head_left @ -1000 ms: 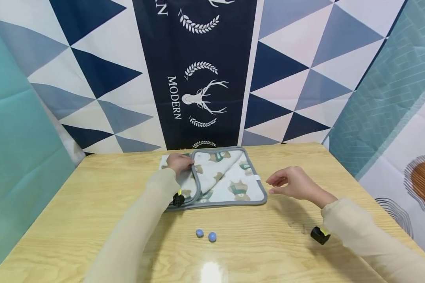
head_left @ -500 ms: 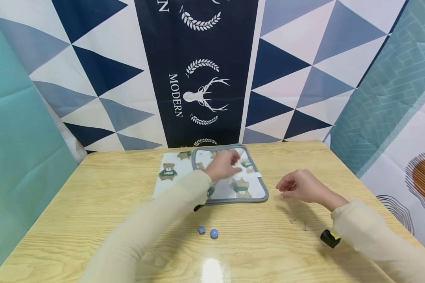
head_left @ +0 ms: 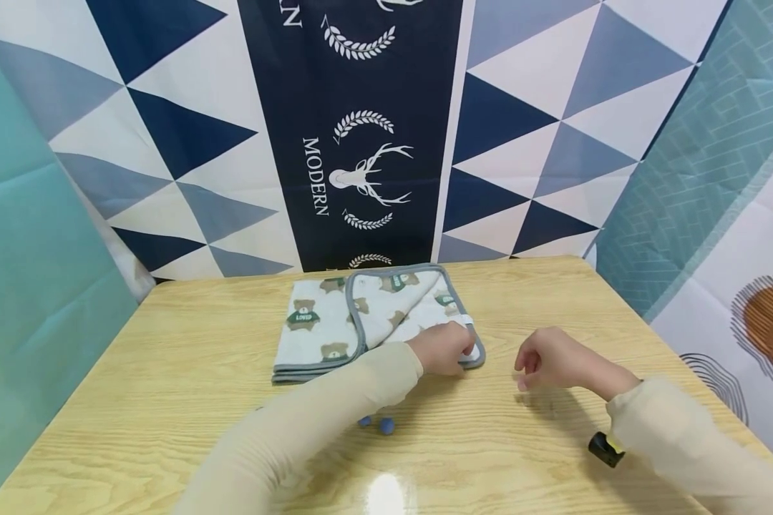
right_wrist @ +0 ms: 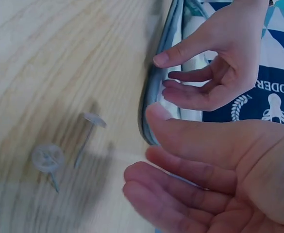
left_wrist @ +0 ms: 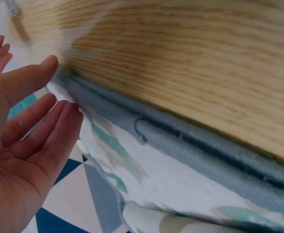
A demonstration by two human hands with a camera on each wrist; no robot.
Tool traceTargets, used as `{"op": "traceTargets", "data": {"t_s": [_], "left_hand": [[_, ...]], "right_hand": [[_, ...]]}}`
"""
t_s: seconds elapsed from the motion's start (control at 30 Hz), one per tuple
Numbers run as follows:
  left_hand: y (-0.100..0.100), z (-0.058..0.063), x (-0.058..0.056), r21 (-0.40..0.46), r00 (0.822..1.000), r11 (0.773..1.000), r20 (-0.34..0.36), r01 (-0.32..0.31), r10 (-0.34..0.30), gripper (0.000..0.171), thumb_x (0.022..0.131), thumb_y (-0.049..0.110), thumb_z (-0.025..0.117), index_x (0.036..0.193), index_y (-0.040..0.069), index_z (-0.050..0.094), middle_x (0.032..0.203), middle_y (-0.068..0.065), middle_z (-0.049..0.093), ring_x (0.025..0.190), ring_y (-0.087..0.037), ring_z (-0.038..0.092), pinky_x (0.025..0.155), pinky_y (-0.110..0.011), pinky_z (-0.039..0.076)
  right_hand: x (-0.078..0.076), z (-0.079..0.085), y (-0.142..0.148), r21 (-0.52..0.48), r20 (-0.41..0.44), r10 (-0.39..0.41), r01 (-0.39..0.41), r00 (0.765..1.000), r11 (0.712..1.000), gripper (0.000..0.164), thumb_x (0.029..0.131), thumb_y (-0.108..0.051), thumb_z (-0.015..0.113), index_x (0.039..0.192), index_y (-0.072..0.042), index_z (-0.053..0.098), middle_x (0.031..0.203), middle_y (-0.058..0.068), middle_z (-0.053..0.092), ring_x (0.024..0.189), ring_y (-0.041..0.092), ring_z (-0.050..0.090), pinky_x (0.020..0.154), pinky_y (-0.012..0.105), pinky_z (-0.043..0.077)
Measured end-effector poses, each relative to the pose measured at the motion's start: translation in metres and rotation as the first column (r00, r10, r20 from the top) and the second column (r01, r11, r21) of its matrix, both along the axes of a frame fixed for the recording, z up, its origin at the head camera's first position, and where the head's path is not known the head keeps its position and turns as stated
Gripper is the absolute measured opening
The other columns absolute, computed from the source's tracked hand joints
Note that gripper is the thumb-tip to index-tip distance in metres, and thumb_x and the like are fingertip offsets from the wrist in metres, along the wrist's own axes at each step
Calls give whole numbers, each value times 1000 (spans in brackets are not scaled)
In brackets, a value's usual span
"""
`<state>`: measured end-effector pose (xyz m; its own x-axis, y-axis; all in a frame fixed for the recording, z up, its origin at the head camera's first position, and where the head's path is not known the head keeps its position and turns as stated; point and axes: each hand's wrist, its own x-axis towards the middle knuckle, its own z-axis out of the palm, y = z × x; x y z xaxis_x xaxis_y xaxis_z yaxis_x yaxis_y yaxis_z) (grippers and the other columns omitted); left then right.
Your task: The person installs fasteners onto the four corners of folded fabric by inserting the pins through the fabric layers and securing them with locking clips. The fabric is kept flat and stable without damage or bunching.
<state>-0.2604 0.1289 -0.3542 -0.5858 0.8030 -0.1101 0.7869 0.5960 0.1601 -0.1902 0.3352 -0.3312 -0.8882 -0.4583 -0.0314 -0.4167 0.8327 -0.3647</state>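
Observation:
A folded blanket [head_left: 318,325], white with bears and grey edging, lies at the back of the table, its upper layer turned over. My left hand [head_left: 443,348] is at its near right corner. In the left wrist view, the left thumb and fingers [left_wrist: 64,131] stand apart on either side of the grey edging [left_wrist: 146,131]; contact is unclear. My right hand [head_left: 557,361] hovers right of the blanket, fingers loosely curved around nothing. Beneath it in the right wrist view lie two clear-headed pins, one [right_wrist: 48,158] nearer and one [right_wrist: 91,127] farther.
Two small blue round pieces [head_left: 387,425] sit on the wooden table [head_left: 135,422] in front of the blanket, partly behind the left sleeve. A patterned cloth wall [head_left: 373,143] rises behind the table. A teal sheet [head_left: 39,286] hangs at the left.
My left hand has left the blanket's left part, crossed over it and come down at the near right corner. The right hand has shifted slightly right and nearer.

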Motion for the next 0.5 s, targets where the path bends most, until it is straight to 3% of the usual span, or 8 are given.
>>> {"op": "traceTargets", "data": {"t_s": [0.2,0.5], "left_hand": [[-1,-6,0,-42,996,999,-85,28,-32,17,80,9,74,95,12,66,95,3,69,77,-6,55,69,-15,47],[-4,-8,-2,4,994,997,-77,73,-72,13,81,1,63,88,10,68,83,4,66,68,-6,46,61,-14,39]], "right_hand": [[7,-5,-3,28,53,-23,22,998,999,19,65,-17,87,68,-14,68,64,-9,62,56,-4,46,52,16,43],[16,-13,-5,-15,157,-26,29,987,999,20,67,-12,85,65,-14,65,56,-7,60,46,-1,47,47,18,43]]}}
